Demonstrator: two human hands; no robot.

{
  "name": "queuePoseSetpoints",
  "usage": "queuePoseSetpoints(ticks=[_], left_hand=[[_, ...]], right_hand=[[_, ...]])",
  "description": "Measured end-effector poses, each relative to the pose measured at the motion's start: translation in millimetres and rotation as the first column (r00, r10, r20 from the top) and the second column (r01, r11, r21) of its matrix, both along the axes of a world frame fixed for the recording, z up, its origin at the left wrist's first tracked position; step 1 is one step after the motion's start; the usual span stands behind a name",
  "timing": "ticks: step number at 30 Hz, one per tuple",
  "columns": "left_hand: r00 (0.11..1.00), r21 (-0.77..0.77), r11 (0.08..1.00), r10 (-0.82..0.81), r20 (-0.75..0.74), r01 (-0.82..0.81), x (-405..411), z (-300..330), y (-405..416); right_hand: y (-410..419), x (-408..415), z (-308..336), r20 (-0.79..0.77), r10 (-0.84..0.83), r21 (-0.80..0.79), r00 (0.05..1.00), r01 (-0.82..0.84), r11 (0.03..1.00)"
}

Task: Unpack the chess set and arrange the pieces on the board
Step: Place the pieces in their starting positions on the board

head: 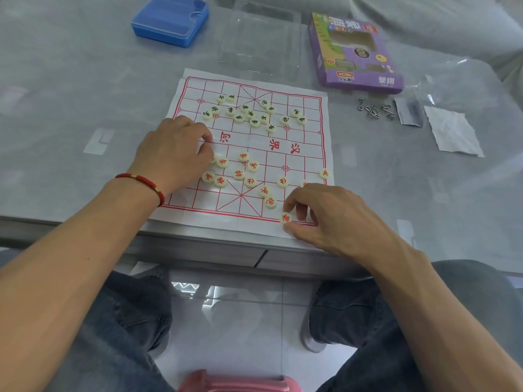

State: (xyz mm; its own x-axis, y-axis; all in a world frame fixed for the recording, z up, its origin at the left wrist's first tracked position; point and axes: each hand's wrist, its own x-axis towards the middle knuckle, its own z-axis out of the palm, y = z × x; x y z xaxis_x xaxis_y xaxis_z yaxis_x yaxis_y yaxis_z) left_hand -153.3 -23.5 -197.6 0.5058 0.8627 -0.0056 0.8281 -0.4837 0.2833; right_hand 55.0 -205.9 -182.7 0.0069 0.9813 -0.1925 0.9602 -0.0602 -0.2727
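Thumb and forefinger of the right hand (325,213), lower right of centre, pinch a small cream disc marked with a red character (285,218), holding it on the near red border line of the board, apparently so that it can be seated on a back-rank intersection; the remaining fingers curl loosely above it. The left hand (172,154), at centre left and wearing a red cord bracelet (143,181) at the wrist, lies knuckles-up on the left edge of the board; its fingertips curl down among the nearest discs, and whether they grip one cannot be told. By its position it probably also steadies the sheet.

The board is a thin white paper sheet printed with a red grid (311,142), laid flat at the near edge of the grey table (70,94) within easy reach. The red-lettered discs (243,176) lie scattered over the near half, the dark-lettered discs (249,114) clustered on the far half: sorted by side, it seems, but mostly not yet on their starting points. Arrangement is judged to be at an early stage.

Set aside beyond the board are a clear plastic tray (260,43), a purple cardboard box (353,52) at upper right and a blue plastic case (171,19) at upper left. Metal wire puzzles (373,108) and a crumpled white paper (452,131) lie at right.
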Motion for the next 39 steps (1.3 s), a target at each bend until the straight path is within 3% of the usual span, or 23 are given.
queuePoseSetpoints(ticks=[3, 10, 17, 20, 23, 26, 32, 39], left_hand=[[1.0, 0.003, 1.0, 0.003, 0.003, -0.003, 0, 1, 0], [1.0, 0.01, 1.0, 0.008, 0.0, -0.008, 0, 0, 0], [1.0, 0.014, 1.0, 0.004, -0.006, -0.004, 1, -1, 1], [1.0, 0.012, 1.0, 0.0, -0.006, 0.0, 1, -1, 1], [1.0, 0.011, 1.0, 0.0, -0.011, 0.0, 0, -1, 2], [1.0, 0.012, 1.0, -0.004, -0.012, 0.004, 1, -2, 3], [1.0, 0.016, 1.0, -0.005, -0.016, 0.005, 0, -2, 3], [1.0, 0.008, 1.0, -0.006, -0.009, 0.006, 0, -2, 3]], right_hand=[[-1, 1, 1, -0.004, -0.011, 0.015, 1.0, 0.012, 1.0], [28, 7, -1, 0.111, -0.103, 0.267, 0.988, 0.07, 0.961], [43, 5, -10, 0.153, -0.071, 0.211, 0.986, 0.037, 0.977], [35, 2, -3, 0.035, -0.027, 0.214, 0.999, 0.019, 0.977], [20, -11, 4, -0.11, 0.13, 0.244, 0.985, -0.1, 0.965], [12, -21, -2, -0.054, 0.257, 0.253, 0.965, -0.235, 0.938], [15, -21, -8, 0.019, 0.306, 0.251, 0.952, -0.301, 0.92], [15, -22, -11, 0.106, 0.195, 0.319, 0.975, -0.219, 0.922]])
